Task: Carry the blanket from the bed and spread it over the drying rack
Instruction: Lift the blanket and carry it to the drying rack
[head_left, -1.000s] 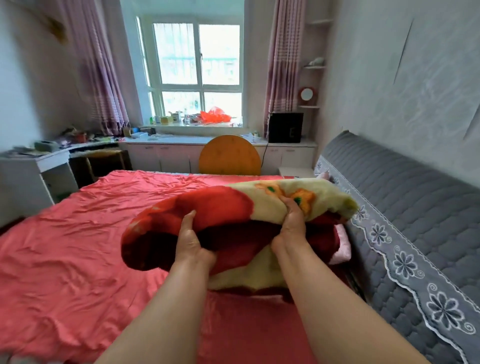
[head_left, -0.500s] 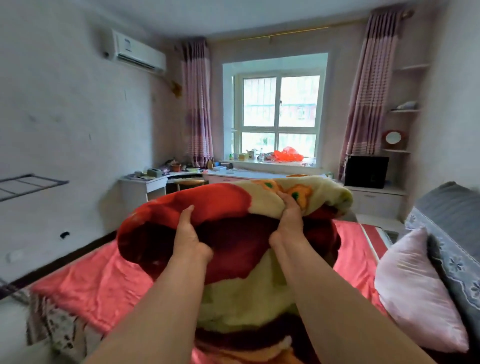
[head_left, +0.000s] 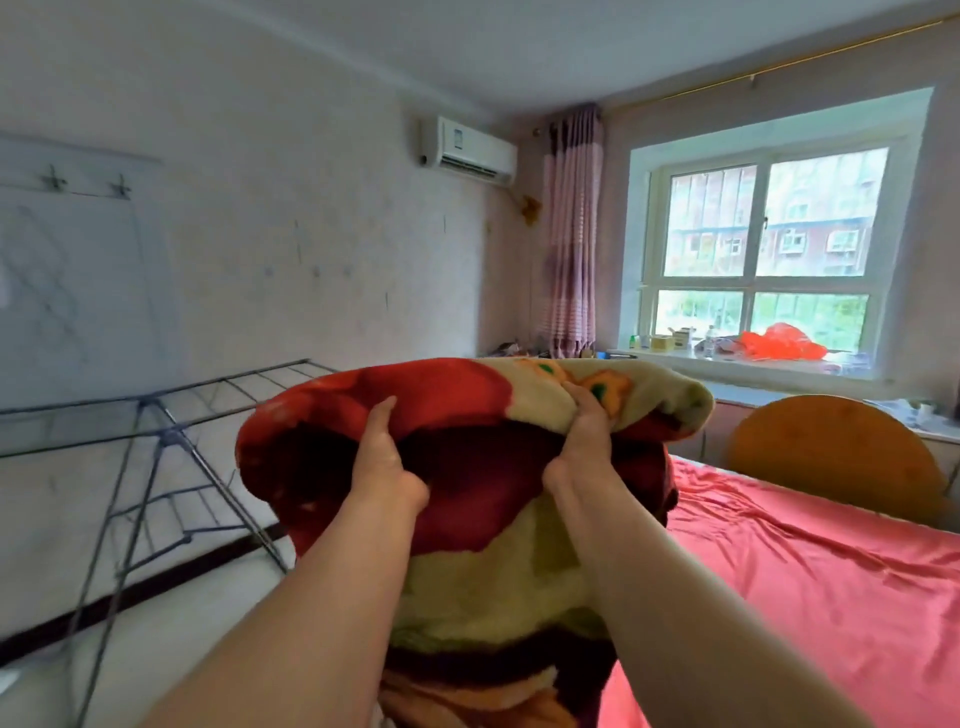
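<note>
A thick folded blanket (head_left: 467, 405), red, dark maroon and cream with orange flowers, is held up in front of me above the floor beside the bed. My left hand (head_left: 382, 457) grips its red fold from below. My right hand (head_left: 584, 431) clutches the cream top edge next to an orange flower. The lower part of the blanket hangs down between my forearms. The grey metal drying rack (head_left: 156, 405) stands unfolded to the left against the wall, its right end hidden behind the blanket. The bed (head_left: 831, 582) with its pink-red sheet lies to my right.
A round wooden tabletop (head_left: 831, 457) leans beyond the bed's far side. A window sill (head_left: 753, 364) under the window holds bottles and an orange bag. A pink curtain (head_left: 571, 249) and an air conditioner (head_left: 467, 150) are on the far wall. White floor lies under the rack.
My view has swung left, away from the bed and toward the wall. The drying rack has come fully into sight, and the blanket stays gripped in both hands at the same height.
</note>
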